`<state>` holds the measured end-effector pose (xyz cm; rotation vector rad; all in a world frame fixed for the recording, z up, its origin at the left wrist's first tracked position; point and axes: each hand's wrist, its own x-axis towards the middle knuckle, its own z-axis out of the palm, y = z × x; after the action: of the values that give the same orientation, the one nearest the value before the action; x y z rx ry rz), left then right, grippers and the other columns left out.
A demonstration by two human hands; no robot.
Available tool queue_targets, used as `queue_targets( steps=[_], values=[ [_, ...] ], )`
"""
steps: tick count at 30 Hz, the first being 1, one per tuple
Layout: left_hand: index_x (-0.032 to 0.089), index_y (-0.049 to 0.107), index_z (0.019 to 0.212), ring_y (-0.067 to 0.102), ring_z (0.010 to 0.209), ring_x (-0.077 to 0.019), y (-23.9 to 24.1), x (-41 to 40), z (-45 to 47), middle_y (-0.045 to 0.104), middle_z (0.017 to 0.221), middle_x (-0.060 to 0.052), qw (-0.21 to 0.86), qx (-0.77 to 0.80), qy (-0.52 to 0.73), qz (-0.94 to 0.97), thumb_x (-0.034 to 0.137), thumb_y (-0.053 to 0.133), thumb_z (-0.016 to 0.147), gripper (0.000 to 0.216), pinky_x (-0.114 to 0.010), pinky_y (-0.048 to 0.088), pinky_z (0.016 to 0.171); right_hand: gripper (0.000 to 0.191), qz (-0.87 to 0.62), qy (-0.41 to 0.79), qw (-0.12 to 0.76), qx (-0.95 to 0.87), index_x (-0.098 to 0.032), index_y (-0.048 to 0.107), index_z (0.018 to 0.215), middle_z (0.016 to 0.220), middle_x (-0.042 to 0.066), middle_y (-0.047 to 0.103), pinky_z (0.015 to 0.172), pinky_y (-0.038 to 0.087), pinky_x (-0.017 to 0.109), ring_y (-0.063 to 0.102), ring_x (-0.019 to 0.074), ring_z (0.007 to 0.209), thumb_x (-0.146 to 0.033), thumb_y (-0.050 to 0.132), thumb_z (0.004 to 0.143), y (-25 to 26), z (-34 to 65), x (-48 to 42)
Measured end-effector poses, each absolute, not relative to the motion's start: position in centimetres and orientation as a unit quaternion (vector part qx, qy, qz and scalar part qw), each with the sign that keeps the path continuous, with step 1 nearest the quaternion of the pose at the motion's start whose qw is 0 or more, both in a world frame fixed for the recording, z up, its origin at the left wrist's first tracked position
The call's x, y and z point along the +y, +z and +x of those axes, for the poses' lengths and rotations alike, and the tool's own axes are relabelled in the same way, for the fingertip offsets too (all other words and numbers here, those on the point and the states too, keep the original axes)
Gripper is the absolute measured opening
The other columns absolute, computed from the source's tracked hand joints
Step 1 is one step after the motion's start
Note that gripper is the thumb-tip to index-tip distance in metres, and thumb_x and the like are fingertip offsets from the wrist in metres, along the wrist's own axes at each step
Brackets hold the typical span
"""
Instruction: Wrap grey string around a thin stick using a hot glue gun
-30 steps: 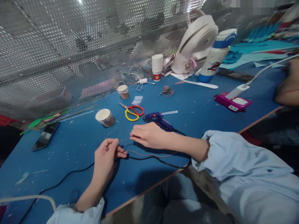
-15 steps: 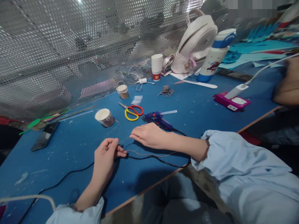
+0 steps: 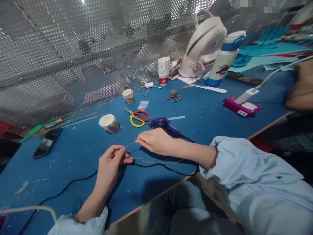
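A thin grey cord (image 3: pixel 151 162) runs between my hands and trails right over the table. My left hand (image 3: pixel 113 158) pinches it between thumb and fingers. Up and to the right, my right hand (image 3: pixel 154 141) is closed on the cord's other stretch, with a short span showing between the two. Just beyond my right hand lies a blue glue gun (image 3: pixel 165 123) with a clear glue stick in its back. Scissors (image 3: pixel 139 118) with red and yellow handles rest left of it. A white-topped cup (image 3: pixel 109 123) stands beyond my left hand.
A small handled bucket (image 3: pixel 128 96), a bundle of grey cord (image 3: pixel 173 95) and stacked paper cups (image 3: pixel 163 70) stand farther back. A backpack (image 3: pixel 202 49), bottle (image 3: pixel 223 60) and magenta power strip (image 3: pixel 242 106) are at right. A phone (image 3: pixel 47 143) lies left. A black cable (image 3: pixel 73 180) crosses the front. Another person's arm (image 3: pixel 299 86) is far right.
Both hands keep nearly the same place and grip. The cord span between them looks slightly more bowed; otherwise the view has barely shifted.
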<state>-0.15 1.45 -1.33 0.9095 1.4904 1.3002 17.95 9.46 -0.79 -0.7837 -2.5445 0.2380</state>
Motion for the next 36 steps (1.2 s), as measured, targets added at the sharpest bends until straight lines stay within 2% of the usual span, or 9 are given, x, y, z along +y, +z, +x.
queue_targets(
  steps=[6, 11, 14, 18, 22, 24, 27, 32, 36],
  values=[
    [0.015, 0.058, 0.08, 0.065, 0.051, -0.0166, -1.3, 1.5, 0.0, 0.065, 0.056, 0.001, 0.439, 0.621, 0.526, 0.381, 0.037, 0.07, 0.069, 0.028, -0.029, 0.054, 0.056, 0.03, -0.272, 0.064, 0.238, -0.93, -0.014, 0.063, 0.087, 0.082, 0.006, 0.069, 0.061, 0.034, 0.024, 0.059, 0.0138, 0.071, -0.031, 0.039, 0.096, -1.2, 17.9, 9.7],
    [0.016, 0.058, 0.079, 0.065, 0.05, -0.0163, -1.5, 1.7, -0.5, 0.063, 0.055, 0.002, 0.411, 0.618, 0.553, 0.378, 0.035, 0.069, 0.07, 0.024, -0.029, 0.055, 0.056, 0.032, -0.217, -0.013, 0.332, -0.918, -0.011, 0.062, 0.095, 0.092, 0.012, 0.068, 0.078, 0.041, 0.031, 0.059, 0.0192, 0.087, -0.029, 0.036, 0.096, 0.0, 18.6, 9.5],
    [0.016, 0.058, 0.078, 0.065, 0.051, -0.0157, -1.6, 1.9, -0.8, 0.063, 0.055, 0.002, 0.394, 0.617, 0.571, 0.372, 0.033, 0.068, 0.071, 0.022, -0.029, 0.055, 0.056, 0.031, -0.198, -0.015, 0.358, -0.912, -0.011, 0.063, 0.094, 0.09, 0.011, 0.068, 0.074, 0.042, 0.029, 0.06, 0.0181, 0.084, -0.029, 0.037, 0.096, 1.3, 20.4, 8.4],
    [0.016, 0.058, 0.078, 0.065, 0.05, -0.0169, -1.7, 2.1, -0.9, 0.062, 0.054, 0.002, 0.374, 0.621, 0.585, 0.363, 0.033, 0.067, 0.071, 0.021, -0.03, 0.055, 0.055, 0.045, -0.299, -0.004, 0.24, -0.924, -0.015, 0.063, 0.072, 0.065, 0.006, 0.064, 0.057, 0.035, 0.027, 0.056, 0.0144, 0.059, -0.039, 0.033, 0.096, 2.0, 24.3, 7.2],
    [0.016, 0.058, 0.078, 0.066, 0.051, -0.0167, -1.8, 2.1, -0.7, 0.063, 0.054, 0.003, 0.374, 0.614, 0.592, 0.364, 0.033, 0.067, 0.071, 0.02, -0.029, 0.055, 0.056, 0.051, -0.507, -0.015, 0.096, -0.856, -0.016, 0.062, 0.072, 0.072, 0.01, 0.067, 0.054, 0.032, 0.026, 0.059, 0.0177, 0.062, -0.054, 0.035, 0.091, 1.4, 27.1, 8.3],
    [0.016, 0.058, 0.078, 0.066, 0.051, -0.0161, -1.8, 2.2, -0.6, 0.063, 0.054, 0.003, 0.376, 0.612, 0.591, 0.366, 0.033, 0.068, 0.071, 0.021, -0.029, 0.055, 0.056, 0.051, -0.543, 0.012, 0.075, -0.836, -0.016, 0.062, 0.078, 0.082, 0.011, 0.068, 0.055, 0.034, 0.026, 0.06, 0.0198, 0.067, -0.059, 0.036, 0.088, 0.8, 27.3, 9.5],
    [0.016, 0.058, 0.079, 0.066, 0.051, -0.0158, -1.8, 2.2, -0.6, 0.063, 0.055, 0.003, 0.369, 0.619, 0.589, 0.366, 0.034, 0.067, 0.072, 0.022, -0.029, 0.055, 0.057, 0.048, -0.521, 0.104, 0.099, -0.841, -0.015, 0.063, 0.085, 0.091, 0.011, 0.068, 0.059, 0.039, 0.027, 0.061, 0.0208, 0.074, -0.059, 0.042, 0.085, -0.2, 26.2, 11.6],
    [0.016, 0.057, 0.082, 0.066, 0.051, -0.0169, -1.9, 2.3, -1.0, 0.063, 0.056, 0.003, 0.348, 0.626, 0.588, 0.376, 0.035, 0.064, 0.075, 0.022, -0.03, 0.055, 0.056, 0.03, -0.517, 0.225, 0.174, -0.807, -0.014, 0.065, 0.085, 0.072, 0.003, 0.063, 0.06, 0.041, 0.025, 0.058, 0.0164, 0.068, -0.039, 0.048, 0.084, -1.6, 24.7, 13.6],
    [0.017, 0.056, 0.083, 0.066, 0.049, -0.0172, -2.1, 2.5, -1.1, 0.062, 0.054, 0.004, 0.347, 0.623, 0.593, 0.374, 0.035, 0.064, 0.074, 0.022, -0.031, 0.055, 0.053, 0.028, -0.514, 0.306, 0.252, -0.761, -0.015, 0.064, 0.082, 0.067, 0.002, 0.063, 0.058, 0.042, 0.024, 0.058, 0.0143, 0.063, -0.036, 0.046, 0.084, -0.7, 25.1, 12.4]
  ],
)
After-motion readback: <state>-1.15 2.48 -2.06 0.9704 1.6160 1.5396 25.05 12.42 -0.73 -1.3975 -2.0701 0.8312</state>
